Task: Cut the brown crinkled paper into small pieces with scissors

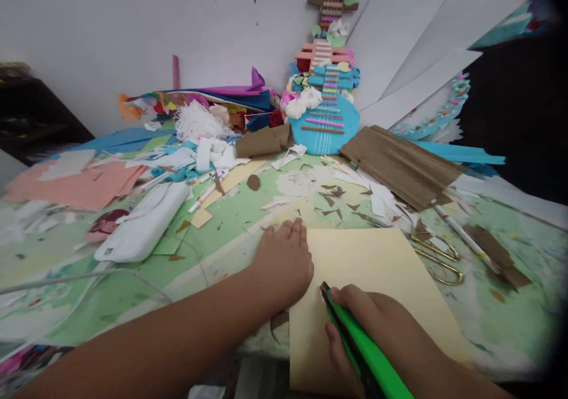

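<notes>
My left hand (286, 260) lies palm down on the table, its fingers reaching forward, at the left edge of a cream sheet of paper (377, 263). The fingers hold nothing that I can see. In my right hand (390, 322) is a bright green stapler (364, 340), its dark metal nose angled toward the far left, over the sheet. The nose is close to the paper; whether it touches cannot be made out. The sheet's near end hangs past the table's front edge. Gold-handled scissors (437, 257) lie just right of the sheet, their blades partly hidden among scraps.
A white power strip (144, 224) with a cable (110, 273) lies at left, beside salmon paper (75, 189). Brown crepe paper (399, 165), pens (465, 236) and scraps cover the back and right. A blue guitar-shaped paper craft (326, 126) leans on the wall.
</notes>
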The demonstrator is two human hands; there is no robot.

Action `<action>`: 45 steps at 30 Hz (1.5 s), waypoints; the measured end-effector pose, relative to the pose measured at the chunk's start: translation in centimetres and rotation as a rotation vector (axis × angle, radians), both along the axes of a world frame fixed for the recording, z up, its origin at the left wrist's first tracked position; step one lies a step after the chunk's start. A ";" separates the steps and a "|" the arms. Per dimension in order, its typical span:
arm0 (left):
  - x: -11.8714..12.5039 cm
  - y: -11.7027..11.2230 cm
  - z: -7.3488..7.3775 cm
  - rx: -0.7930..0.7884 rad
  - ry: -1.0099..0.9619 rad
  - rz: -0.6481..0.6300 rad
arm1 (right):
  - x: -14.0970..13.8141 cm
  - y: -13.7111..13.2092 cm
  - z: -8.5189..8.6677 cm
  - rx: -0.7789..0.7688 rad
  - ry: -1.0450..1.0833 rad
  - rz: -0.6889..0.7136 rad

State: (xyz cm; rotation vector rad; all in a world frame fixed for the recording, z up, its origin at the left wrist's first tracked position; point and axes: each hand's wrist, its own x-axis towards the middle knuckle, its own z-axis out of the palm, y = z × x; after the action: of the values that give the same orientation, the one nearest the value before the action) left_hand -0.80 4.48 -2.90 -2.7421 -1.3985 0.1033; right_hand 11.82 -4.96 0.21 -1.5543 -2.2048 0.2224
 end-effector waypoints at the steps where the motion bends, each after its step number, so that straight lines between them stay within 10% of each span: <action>1: 0.0 0.0 0.0 -0.003 0.001 0.004 | 0.0 -0.1 -0.1 -0.021 0.002 -0.002; 7: 0.1 0.1 0.3 -0.020 0.009 0.014 | 0.2 -0.5 -1.0 -0.174 0.060 0.116; 39: -0.7 0.2 -0.7 0.030 -0.113 -0.018 | 0.4 -3.7 -0.9 0.077 0.097 -0.001; 45: -1.2 1.1 -0.5 0.053 -0.182 -0.081 | 4.6 1.3 0.6 0.198 0.363 -0.178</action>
State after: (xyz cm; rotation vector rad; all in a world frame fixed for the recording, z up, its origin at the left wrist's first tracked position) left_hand -1.99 5.60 -3.37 -2.8197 -1.3047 -0.1897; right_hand 16.47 -3.63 0.85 -1.4596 -1.7452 0.2065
